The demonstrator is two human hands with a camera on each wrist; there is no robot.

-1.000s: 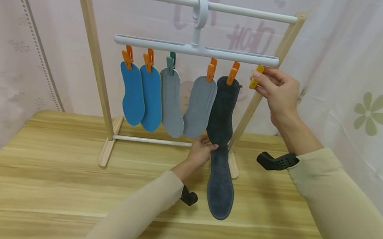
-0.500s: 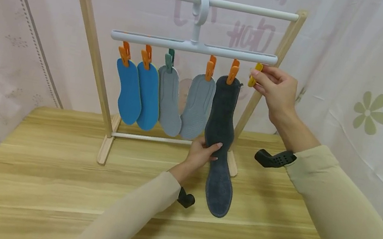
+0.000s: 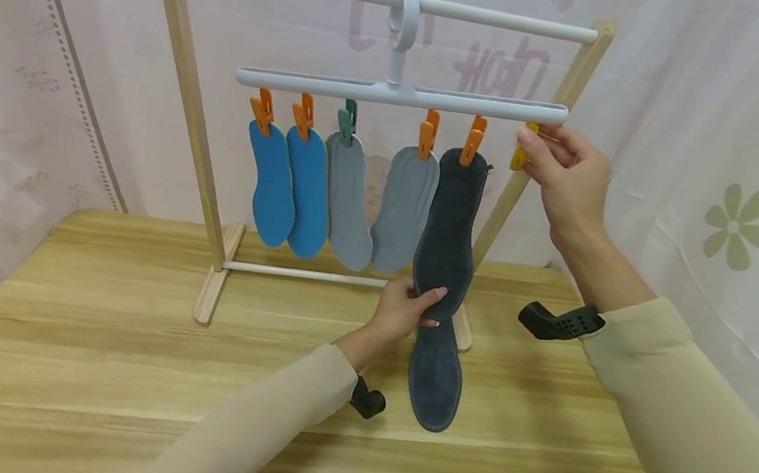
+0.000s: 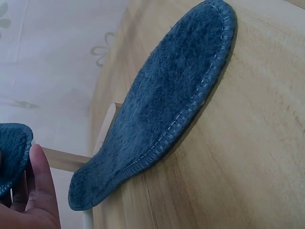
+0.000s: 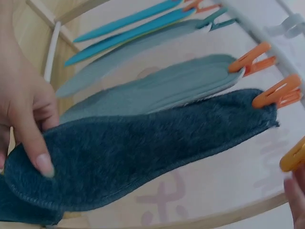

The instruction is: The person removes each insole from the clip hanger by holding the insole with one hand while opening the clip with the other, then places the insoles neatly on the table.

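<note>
Insole (image 3: 453,219), dark and hanging, seems light, soft (grippy too); our left hand (image 3: 403,309) aptly pinches its bottom, our right hand (image 3: 574,187) a yellow clip (image 3: 519,159).

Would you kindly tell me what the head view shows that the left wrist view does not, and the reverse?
Only the head view shows the right hand pinching the yellow clip, the white hanger, and the blue insoles and grey insoles.

Only the left wrist view shows the narrow end of the lower dark insole.

Both share that insole, the left hand holding the upper dark insole, and the wooden table.
</note>
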